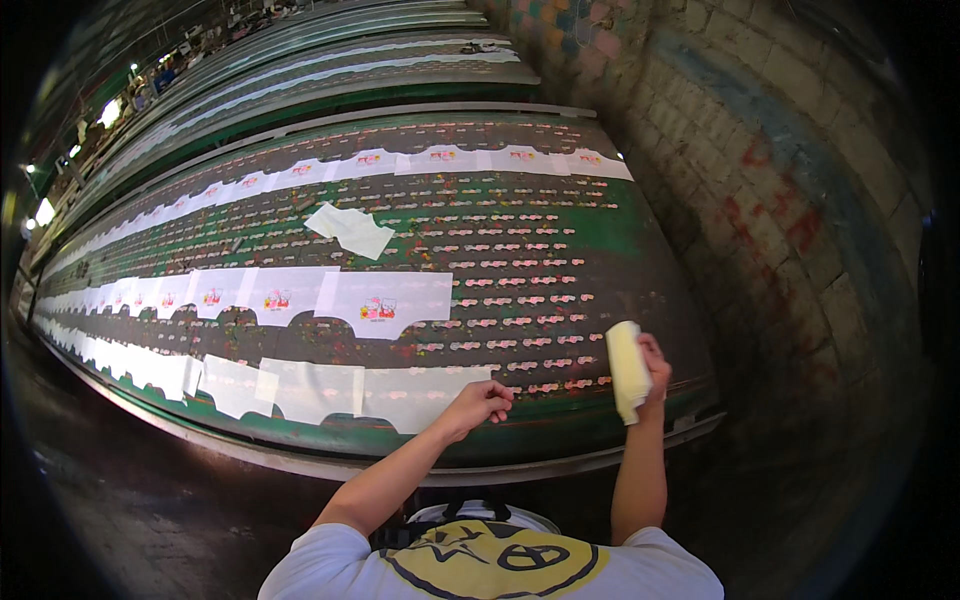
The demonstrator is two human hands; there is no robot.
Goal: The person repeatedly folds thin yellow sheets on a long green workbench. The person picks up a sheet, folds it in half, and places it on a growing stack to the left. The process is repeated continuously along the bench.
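My right hand (654, 372) grips a thick, folded pale-yellow cloth bundle (627, 368) above the right end of the long printing table (640, 290). Its fingers wrap round the bundle's right side. My left hand (482, 405) is over the near edge of the table, fingers curled together; whatever they may hold is hidden. Beside it ends a row of plain white cut fabric pieces (415, 395) lying flat, overlapping edge to edge. Farther in lies a second row of white fabric pieces (400, 290), printed with small pink and red figures.
A third row of printed white pieces (440, 160) runs along the far side. One loose, crumpled white piece (352, 230) lies between rows. Repeated small prints mark the dark tabletop. A block wall (750, 200) rises at the right; more long tables (350, 70) stand beyond.
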